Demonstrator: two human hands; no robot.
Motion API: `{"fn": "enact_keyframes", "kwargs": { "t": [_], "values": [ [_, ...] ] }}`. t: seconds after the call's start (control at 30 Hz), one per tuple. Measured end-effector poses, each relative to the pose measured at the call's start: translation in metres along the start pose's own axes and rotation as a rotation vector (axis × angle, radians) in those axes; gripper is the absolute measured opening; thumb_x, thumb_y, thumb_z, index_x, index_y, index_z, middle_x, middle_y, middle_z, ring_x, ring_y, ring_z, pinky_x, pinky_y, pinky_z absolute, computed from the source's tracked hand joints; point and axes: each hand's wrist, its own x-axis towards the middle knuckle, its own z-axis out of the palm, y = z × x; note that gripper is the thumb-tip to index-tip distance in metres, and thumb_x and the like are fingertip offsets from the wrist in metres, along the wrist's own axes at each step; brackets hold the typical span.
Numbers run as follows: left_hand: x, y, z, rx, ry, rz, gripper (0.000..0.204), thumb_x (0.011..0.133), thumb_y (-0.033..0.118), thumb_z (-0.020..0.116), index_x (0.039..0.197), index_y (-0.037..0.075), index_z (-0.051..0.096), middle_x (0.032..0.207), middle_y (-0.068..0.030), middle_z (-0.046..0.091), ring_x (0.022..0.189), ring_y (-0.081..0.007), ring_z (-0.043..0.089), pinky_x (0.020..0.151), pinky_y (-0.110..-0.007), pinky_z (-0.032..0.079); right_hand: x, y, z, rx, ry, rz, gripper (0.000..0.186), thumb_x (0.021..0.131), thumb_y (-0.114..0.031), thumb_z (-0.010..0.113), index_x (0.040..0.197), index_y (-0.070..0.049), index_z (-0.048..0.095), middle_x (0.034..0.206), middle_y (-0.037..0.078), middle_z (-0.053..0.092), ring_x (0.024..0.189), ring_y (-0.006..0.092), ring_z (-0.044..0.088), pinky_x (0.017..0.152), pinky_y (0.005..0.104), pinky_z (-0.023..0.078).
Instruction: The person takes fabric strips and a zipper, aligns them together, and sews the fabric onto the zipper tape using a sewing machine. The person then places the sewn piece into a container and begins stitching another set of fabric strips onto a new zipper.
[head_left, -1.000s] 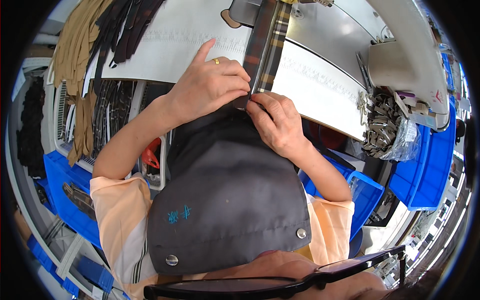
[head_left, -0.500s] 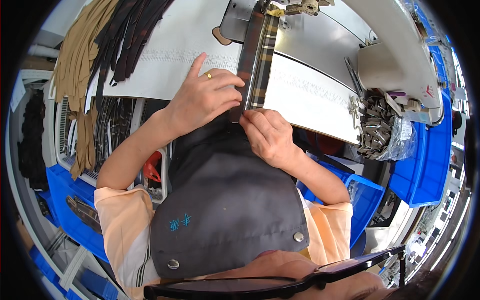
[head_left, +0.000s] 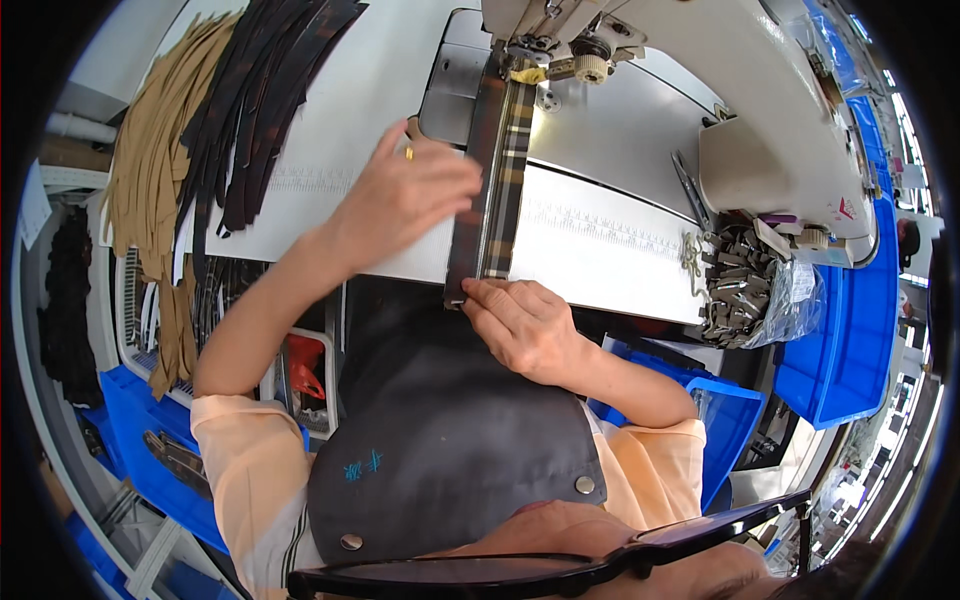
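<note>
Tan strips [head_left: 165, 150] at far left: drape over the white table [head_left: 375, 90]; dark strips [head_left: 265, 110] just beside. Left hand [head_left: 405, 200]: at the left edge of the plaid strip [head_left: 508, 185]; blurred, cannot tell whether spread or pinching. Plaid strip: crosses the table, overhangs its front edge. Right hand [head_left: 525, 325]: pinches the near end, thumb against fingers. Next: sewing machine [head_left: 745, 90], over the far end; dark tool [head_left: 690, 190]; grey pieces [head_left: 740, 285] beside clear bag [head_left: 795, 305]; blue bin [head_left: 835, 350].
</note>
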Motion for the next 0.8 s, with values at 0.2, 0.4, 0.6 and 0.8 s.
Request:
{"fn": "enact_keyframes", "kwargs": {
  "t": [0.2, 0.4, 0.6, 0.8],
  "values": [
    [0.047, -0.036, 0.001, 0.266, -0.016, -0.058, 0.033, 0.085, 0.03, 0.064, 0.113, 0.014, 0.067, 0.125, 0.003, 0.06, 0.123, -0.0204, 0.046, 0.109, -0.058, 0.016, 0.0, 0.003, 0.0, 0.035, -0.024, -0.052, 0.02, 0.065, -0.006, 0.066, 0.082, 0.004, 0.064, 0.096, 0.02, 0.064, 0.075, 0.0199, 0.062, 0.058, 0.0263, 0.05],
    [0.063, -0.04, -0.007, 0.211, -0.138, -0.099, 0.039, 0.08, 0.032, 0.069, 0.114, 0.015, 0.066, 0.124, 0.004, 0.061, 0.122, -0.019, 0.047, 0.111, -0.061, 0.015, 0.004, 0.007, -0.004, 0.029, -0.07, -0.052, 0.017, 0.067, -0.007, 0.065, 0.08, 0.003, 0.063, 0.097, 0.019, 0.064, 0.08, 0.0192, 0.062, 0.059, 0.0255, 0.049],
    [0.067, -0.045, -0.011, 0.177, -0.163, -0.114, 0.039, 0.079, 0.029, 0.071, 0.114, 0.015, 0.065, 0.123, 0.0042, 0.06, 0.121, -0.0178, 0.048, 0.111, -0.061, 0.014, 0.011, 0.016, -0.006, 0.058, -0.091, -0.04, 0.008, 0.07, -0.003, 0.068, 0.075, 0.001, 0.063, 0.097, 0.016, 0.067, 0.075, 0.0173, 0.062, 0.061, 0.025, 0.047],
    [0.059, -0.052, 0.006, 0.316, -0.067, 0.004, 0.037, 0.079, 0.028, 0.07, 0.113, 0.014, 0.065, 0.123, 0.0034, 0.06, 0.12, -0.0169, 0.048, 0.109, -0.063, 0.016, 0.011, 0.027, -0.002, 0.023, -0.071, -0.077, 0.015, 0.067, -0.008, 0.066, 0.078, 0.001, 0.063, 0.098, 0.017, 0.064, 0.082, 0.0184, 0.061, 0.06, 0.0254, 0.047]
  ]
}}
